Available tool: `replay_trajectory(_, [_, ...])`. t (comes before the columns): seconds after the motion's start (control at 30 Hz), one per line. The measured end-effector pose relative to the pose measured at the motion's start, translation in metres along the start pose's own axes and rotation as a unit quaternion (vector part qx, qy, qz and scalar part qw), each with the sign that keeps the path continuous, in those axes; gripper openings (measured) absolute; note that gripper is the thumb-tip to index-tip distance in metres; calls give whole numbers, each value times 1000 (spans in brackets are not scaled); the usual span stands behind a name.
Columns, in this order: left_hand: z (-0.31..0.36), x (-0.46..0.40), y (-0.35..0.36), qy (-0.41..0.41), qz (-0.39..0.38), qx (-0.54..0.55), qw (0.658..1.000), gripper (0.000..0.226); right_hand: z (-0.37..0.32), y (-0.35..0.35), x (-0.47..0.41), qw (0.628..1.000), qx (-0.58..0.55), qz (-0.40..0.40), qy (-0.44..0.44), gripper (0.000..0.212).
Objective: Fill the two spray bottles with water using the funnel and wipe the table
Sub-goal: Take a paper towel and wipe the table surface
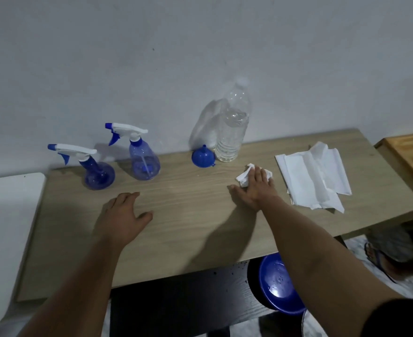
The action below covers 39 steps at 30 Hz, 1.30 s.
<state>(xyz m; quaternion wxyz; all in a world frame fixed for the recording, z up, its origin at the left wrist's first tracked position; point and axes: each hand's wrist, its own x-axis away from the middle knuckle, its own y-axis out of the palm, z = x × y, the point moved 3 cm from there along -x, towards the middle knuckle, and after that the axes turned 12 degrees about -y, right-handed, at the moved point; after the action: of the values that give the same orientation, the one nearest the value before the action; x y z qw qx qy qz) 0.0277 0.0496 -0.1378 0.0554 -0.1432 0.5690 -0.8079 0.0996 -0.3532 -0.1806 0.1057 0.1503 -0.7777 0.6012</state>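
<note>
With both spray bottles (122, 158) capped, I am wiping: my right hand (254, 188) presses a crumpled tissue (243, 177) flat-fingered on the surface (188, 215); next, sweep toward my spread left hand (122, 215).

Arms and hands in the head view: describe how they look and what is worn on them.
Both forearms are bare from elbow to fingers. The left hand and the right hand wear no gloves, and no rings, watch or bracelet can be seen. A dark, black-looking sleeve shows only on the right upper arm at the bottom right corner. No sleeve shows on the left arm.
</note>
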Motion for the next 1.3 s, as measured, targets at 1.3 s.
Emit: replay_trajectory(1.3, [-314,92,-128,-183,108,65,975,64,-539,184,78,953,18,-61,-298,86])
